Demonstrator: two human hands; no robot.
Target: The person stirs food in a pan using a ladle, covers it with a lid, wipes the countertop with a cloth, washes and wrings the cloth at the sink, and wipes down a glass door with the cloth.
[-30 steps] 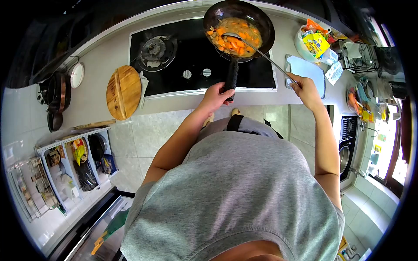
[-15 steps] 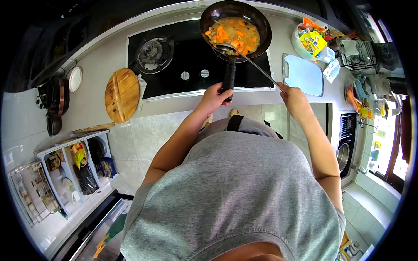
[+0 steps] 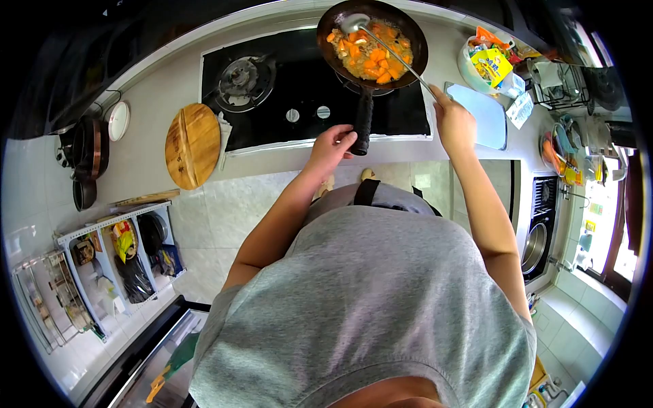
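On the right burner stands a dark wok [image 3: 327,51] holding a stew of orange chunks [image 3: 379,61] in brownish liquid. My right hand [image 3: 454,124] grips the long thin handle of a metal ladle [image 3: 398,57]; its bowl rests near the wok's far inner wall. The wok's black ridged handle [image 3: 364,121] points toward me. Just left of that handle's end is my left hand [image 3: 331,149], with thumb and fingers apart and not wrapped around it. Whether a fingertip touches the handle I cannot make out.
A black gas hob [image 3: 272,132] has another burner [image 3: 243,83] on the left. Beside it lies a round wooden board [image 3: 193,146]. To the right are a pale blue cutting board [image 3: 484,119] and a tub of packets [image 3: 469,66]. A shelf unit [image 3: 102,234] stands lower left.
The ladle's bowl has moved from the wok's near side to its far side, and my right hand has moved forward. My left hand has loosened from the wok handle.
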